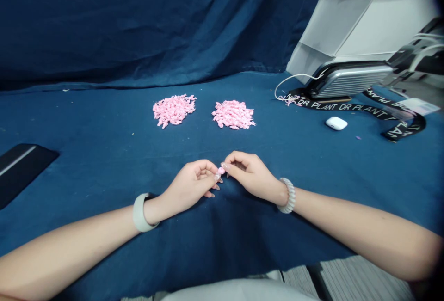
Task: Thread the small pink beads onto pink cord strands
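Near the front of the blue cloth, my left hand (196, 181) and my right hand (251, 174) meet fingertip to fingertip. Pinched between them is a small pink piece (221, 170); the fingers cover part of it, and its exact kind is too small to make out. Beyond the hands lie two heaps of small pink pieces, a left heap (173, 110) and a right heap (233, 114). They look like little twisted or knotted bits. A pale watch band circles my left wrist, and a coiled band sits on my right.
A black lanyard (333, 106) with white lettering curls at the right, beside a ribbed silver device (357, 81) with a white cable. A white earbud case (336, 123) lies before it. At the far left is a dark flat object (24, 167). Blue cloth (104, 144) covers the surface.
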Demonstrator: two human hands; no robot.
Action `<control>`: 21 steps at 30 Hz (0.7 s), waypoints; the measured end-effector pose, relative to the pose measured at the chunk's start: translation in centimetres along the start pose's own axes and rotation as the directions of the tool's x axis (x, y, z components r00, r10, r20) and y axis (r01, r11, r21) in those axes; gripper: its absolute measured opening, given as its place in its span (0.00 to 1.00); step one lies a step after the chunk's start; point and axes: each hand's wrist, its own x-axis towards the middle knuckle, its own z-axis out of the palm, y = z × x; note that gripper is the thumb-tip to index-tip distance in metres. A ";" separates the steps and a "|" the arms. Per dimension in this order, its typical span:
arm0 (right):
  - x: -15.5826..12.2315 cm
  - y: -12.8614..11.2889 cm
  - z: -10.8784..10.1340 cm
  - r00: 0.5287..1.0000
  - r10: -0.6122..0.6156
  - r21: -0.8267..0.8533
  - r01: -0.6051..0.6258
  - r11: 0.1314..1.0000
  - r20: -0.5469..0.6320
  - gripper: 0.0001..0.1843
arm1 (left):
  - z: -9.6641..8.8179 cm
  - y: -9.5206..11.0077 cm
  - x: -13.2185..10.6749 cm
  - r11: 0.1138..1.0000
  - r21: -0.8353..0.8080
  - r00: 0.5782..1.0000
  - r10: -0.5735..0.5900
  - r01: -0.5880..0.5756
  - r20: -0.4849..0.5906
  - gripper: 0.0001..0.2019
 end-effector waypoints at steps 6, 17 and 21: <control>0.0 -0.2 -0.1 0.999 0.025 0.035 -0.026 0.999 0.028 0.14 | 0.0 -0.1 -0.1 1.000 -0.011 1.000 0.006 -0.006 0.001 0.10; 0.0 -0.1 0.0 1.000 -0.015 -0.041 0.016 0.999 0.005 0.12 | -0.2 0.0 -0.1 1.000 -0.024 1.000 0.019 -0.018 0.018 0.10; 0.0 -0.2 -0.1 1.000 -0.009 -0.035 0.009 0.999 0.002 0.12 | -0.1 0.0 -0.1 1.000 -0.004 1.000 0.019 -0.019 0.019 0.12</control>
